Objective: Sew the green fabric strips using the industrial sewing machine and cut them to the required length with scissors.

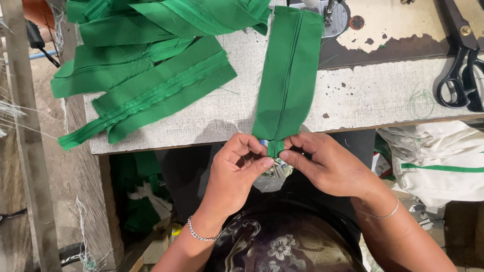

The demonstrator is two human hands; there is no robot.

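Green fabric panel [288,70] with centre zipper runs lengthwise away from body; near end pinched by left hand [237,168] and right hand [327,163], both equally close.

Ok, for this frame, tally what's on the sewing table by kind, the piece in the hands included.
Green zippered fabric piece, pinched at its near end by left hand and right hand: 1
Heap of green fabric pieces, individual count unclear: 1
Black scissors: 1
Sewing machine foot and plate, partly in view: 1
Total: 4
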